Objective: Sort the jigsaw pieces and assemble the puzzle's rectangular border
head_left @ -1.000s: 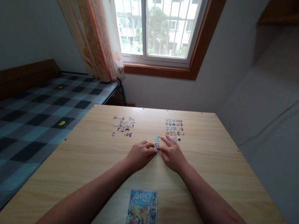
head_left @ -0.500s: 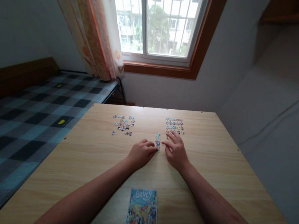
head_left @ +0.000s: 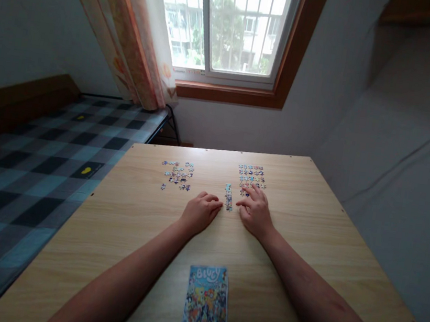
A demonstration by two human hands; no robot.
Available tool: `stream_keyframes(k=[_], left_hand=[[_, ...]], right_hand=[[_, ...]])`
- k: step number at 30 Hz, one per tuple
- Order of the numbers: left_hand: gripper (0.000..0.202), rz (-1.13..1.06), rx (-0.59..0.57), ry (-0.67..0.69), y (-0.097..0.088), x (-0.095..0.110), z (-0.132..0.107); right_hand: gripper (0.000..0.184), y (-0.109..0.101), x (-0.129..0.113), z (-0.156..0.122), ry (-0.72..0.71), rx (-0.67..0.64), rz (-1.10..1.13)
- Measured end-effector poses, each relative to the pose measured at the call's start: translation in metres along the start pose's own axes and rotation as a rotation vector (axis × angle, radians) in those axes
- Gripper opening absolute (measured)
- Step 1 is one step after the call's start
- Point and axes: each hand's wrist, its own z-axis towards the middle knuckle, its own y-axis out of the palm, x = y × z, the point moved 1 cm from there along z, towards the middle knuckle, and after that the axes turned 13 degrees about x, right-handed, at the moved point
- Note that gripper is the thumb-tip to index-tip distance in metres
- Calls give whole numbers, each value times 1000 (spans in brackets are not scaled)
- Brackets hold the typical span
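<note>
A short joined strip of puzzle pieces [head_left: 228, 197] lies on the wooden table [head_left: 308, 236] between my hands. My left hand [head_left: 200, 213] rests just left of the strip with fingers curled loosely, holding nothing that I can see. My right hand [head_left: 255, 211] lies just right of the strip, fingers spread, fingertips reaching the near edge of the right pile of loose pieces [head_left: 250, 175]. A second group of loose pieces [head_left: 177, 174] is spread to the left. A printed puzzle picture card [head_left: 206, 308] lies near the front edge between my forearms.
A bed with a checked blue-black cover [head_left: 32, 163] stands left of the table. Behind the table is a window [head_left: 232, 26] with an orange curtain [head_left: 136, 39]. A grey wall [head_left: 406, 154] runs along the table's right side.
Both hands have come off the joined strip. The left hand drew back a little to the left; the right hand moved right and forward to the right pile. The view tilted slightly.
</note>
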Motion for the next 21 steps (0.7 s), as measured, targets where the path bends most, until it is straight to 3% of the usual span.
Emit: stream_keyframes(k=[7,21], left_hand=[[25,27,-20,57,-2,1,1],[27,3,-20,62,4,1,0]], right_hand=[[22,-1,-7,-1,-83,-121,16],[19,-6,-4,-2,-86,-135,14]])
